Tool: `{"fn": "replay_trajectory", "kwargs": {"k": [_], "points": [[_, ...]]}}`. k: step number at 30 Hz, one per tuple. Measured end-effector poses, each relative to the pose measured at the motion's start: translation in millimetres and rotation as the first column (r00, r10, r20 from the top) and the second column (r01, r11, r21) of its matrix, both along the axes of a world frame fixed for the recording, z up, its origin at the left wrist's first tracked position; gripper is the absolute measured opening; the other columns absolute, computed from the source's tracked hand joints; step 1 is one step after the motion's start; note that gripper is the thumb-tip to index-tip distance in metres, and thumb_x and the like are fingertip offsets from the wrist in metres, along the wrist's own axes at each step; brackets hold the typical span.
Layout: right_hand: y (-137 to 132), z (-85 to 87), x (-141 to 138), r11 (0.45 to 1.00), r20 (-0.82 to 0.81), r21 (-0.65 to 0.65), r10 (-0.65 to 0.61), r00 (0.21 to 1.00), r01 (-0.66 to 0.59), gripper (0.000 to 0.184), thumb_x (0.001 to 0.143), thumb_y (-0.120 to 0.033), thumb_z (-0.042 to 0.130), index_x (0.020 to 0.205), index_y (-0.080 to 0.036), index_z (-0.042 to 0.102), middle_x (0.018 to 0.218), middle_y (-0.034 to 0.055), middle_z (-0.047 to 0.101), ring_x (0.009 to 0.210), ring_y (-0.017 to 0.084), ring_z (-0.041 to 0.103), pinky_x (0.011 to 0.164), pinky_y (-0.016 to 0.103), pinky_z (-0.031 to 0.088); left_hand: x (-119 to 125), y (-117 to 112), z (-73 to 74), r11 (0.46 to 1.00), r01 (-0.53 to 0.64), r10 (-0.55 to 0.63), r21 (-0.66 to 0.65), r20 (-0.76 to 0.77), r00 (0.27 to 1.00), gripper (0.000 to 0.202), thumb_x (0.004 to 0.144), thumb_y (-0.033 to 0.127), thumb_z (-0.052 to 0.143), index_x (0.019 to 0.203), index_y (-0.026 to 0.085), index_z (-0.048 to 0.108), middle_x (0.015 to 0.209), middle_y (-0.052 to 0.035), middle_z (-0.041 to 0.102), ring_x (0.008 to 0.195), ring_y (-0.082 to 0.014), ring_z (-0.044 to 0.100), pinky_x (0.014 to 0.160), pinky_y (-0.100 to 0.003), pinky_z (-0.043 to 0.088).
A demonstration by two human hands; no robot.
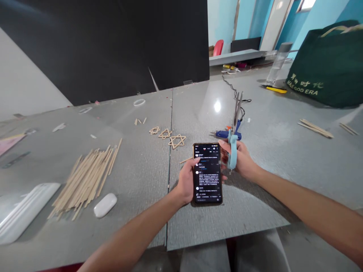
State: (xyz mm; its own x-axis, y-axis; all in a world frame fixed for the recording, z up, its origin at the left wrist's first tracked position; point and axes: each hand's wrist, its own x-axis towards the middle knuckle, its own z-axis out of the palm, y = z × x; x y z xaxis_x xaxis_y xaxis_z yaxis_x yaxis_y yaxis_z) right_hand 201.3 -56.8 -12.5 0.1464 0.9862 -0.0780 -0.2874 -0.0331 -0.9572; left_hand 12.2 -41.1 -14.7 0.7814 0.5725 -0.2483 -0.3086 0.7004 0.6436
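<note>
A phone (208, 177) with a dark screen full of text lies in my left hand (187, 181), whose fingers wrap its left edge, thumb over the glass. Light-blue-handled scissors (233, 151) are in my right hand (244, 158), blades pointing away from me. That hand also touches the phone's upper right edge with its fingertips. Just beyond the phone lie three small six-pointed stars made of sticks, the largest star (181, 136) nearest. One wooden stick (185, 160) shows partly behind my left thumb. A blue tool (222, 134), perhaps a glue gun, rests behind the scissors, partly hidden.
A pile of wooden sticks (85, 177) and a white oval case (105, 205) sit at left. More sticks (316, 128), a yellow utility knife (275, 89), a clear bottle (279, 62) and a green bag (326, 68) are at right. A black panel (113, 45) stands behind.
</note>
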Motion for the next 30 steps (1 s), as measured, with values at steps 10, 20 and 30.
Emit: {"fn": "replay_trajectory", "kwargs": {"k": [10, 20, 30], "points": [[2.3, -3.0, 0.5, 0.999, -0.033, -0.007, -0.032, 0.999, 0.032, 0.052, 0.075, -0.066, 0.086, 0.073, -0.022, 0.059, 0.059, -0.0049, 0.048, 0.044, 0.009, 0.045, 0.040, 0.026, 0.034, 1.5, 1.0, -0.1, 1.000, -0.018, 0.019, 0.023, -0.042, 0.999, 0.061, 0.080, 0.055, 0.070, 0.118, 0.007, 0.074, 0.114, -0.0195, 0.076, 0.093, -0.0357, 0.075, 0.082, -0.044, 0.058], [2.0, -2.1, 0.0, 1.000, -0.028, -0.006, -0.026, 0.999, 0.025, 0.052, 0.075, -0.066, 0.086, 0.073, -0.022, 0.059, 0.059, -0.0045, 0.048, 0.044, 0.010, 0.045, 0.040, 0.027, 0.035, 1.9, -0.8, -1.5, 1.000, -0.028, 0.027, -0.005, -0.077, 0.997, 0.055, 0.082, 0.051, 0.072, 0.117, 0.008, 0.074, 0.114, -0.0193, 0.076, 0.093, -0.0339, 0.075, 0.080, -0.041, 0.058], [2.0, -2.8, 0.5, 1.000, 0.001, 0.001, -0.031, 1.000, 0.031, 0.051, 0.077, -0.066, 0.084, 0.071, -0.022, 0.058, 0.058, -0.0033, 0.050, 0.046, 0.010, 0.044, 0.043, 0.027, 0.035, 1.0, 0.3, -3.8, 1.000, 0.005, -0.005, -0.018, -0.036, 0.999, 0.055, 0.083, 0.052, 0.074, 0.117, 0.009, 0.075, 0.114, -0.0168, 0.076, 0.094, -0.0323, 0.075, 0.082, -0.040, 0.058]]}}
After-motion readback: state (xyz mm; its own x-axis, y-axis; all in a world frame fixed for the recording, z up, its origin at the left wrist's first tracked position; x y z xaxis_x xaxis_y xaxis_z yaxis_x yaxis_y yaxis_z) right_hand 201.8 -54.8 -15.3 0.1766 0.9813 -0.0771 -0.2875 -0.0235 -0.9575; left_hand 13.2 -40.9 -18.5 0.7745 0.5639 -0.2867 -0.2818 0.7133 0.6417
